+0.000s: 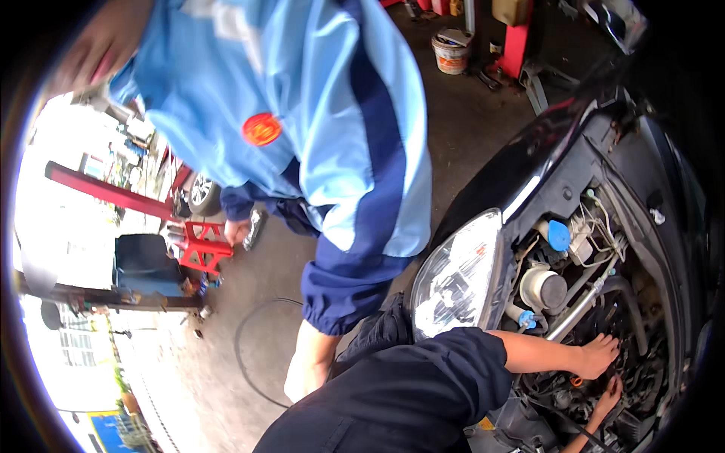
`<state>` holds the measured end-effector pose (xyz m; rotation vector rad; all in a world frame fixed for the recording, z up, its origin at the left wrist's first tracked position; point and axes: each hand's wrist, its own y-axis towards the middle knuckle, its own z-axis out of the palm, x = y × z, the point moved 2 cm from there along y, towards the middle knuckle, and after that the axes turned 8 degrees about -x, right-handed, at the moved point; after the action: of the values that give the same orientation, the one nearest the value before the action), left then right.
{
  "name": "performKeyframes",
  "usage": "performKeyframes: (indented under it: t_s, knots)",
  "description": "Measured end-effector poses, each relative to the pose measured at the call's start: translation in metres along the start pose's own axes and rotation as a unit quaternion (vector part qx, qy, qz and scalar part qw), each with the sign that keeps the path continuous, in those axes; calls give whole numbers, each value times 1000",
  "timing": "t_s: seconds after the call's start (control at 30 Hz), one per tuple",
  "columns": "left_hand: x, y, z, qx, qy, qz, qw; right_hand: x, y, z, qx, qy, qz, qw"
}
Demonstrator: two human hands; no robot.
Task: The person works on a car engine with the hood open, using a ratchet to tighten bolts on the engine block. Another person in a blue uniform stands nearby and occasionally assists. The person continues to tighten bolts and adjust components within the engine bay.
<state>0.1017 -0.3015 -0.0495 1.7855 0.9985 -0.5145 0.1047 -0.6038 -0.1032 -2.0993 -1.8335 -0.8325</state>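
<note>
The left hand [598,356] is resting palm-down over the dark engine [639,381] inside the open front of a dark car, its fingers bending toward the packed parts. The right hand [610,392] is sitting just beside it, fingers curling among the same parts — whether either hand is gripping anything, I cannot tell. A small orange ring [576,382] is showing near the left hand, and a silver pipe [581,306] and a black hose [633,313] are running close by. Farther up, a blue cap [559,235] and a pale round canister [539,288] are standing behind the headlight [456,279]. A co-worker in a blue jacket [332,113] is leaning in alongside — one hand [306,368] is hanging near the person's dark sleeve [423,377]. A red stool [204,245] is standing beyond.
</note>
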Motion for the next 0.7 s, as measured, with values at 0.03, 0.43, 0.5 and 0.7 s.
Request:
performKeyframes:
  t_s: [0.03, 0.43, 0.5, 0.7]
  knots:
    - [0, -6, -9, -6, -21, -2, 1000, 16, -9, -6, 2, -14, 25, 1000]
    - [-37, -108, -180, -1, -100, -14, 995, 91, -144, -80, -45, -57, -89, 993]
    - [-41, -134, -220, 18, -127, -37, 991, 98, -164, -81, -86, -83, -82, 989]
    - [-14, -200, -287, -43, -113, -52, 991, 96, -221, -86, -205, -184, -49, 960]
